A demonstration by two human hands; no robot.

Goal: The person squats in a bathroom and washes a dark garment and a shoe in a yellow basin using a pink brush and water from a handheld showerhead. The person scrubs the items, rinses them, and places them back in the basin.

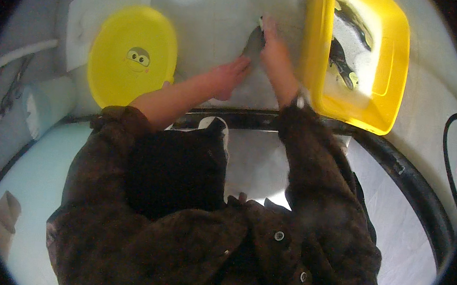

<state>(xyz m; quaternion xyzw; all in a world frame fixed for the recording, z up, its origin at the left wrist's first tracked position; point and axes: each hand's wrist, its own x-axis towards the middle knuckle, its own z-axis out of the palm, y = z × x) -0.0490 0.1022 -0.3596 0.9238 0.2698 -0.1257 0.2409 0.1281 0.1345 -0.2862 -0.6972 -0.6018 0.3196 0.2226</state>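
Both of my hands are at a dark, elongated object (254, 41), perhaps a shoe or a sock, above the grey floor. My left hand (233, 76) is at its lower end, fingers against it. Along its right side and upper end lies my right hand (273, 40); that hand is somewhat blurred. At the right stands a yellow plastic tub (394, 66) with whitish, foamy-looking water and dark items (340, 63) with pale yellow-green parts in it. A round yellow basin (129, 84) with a cartoon face on its bottom is at the left, beside my left forearm.
A dark raised edge (254, 119) curves between me and the tub and basin. A white board or panel (81, 25) is behind the basin. At the left are a pale cylindrical thing (48, 102) and a white pipe (24, 54); a black cable (446, 157) hangs at the far right.
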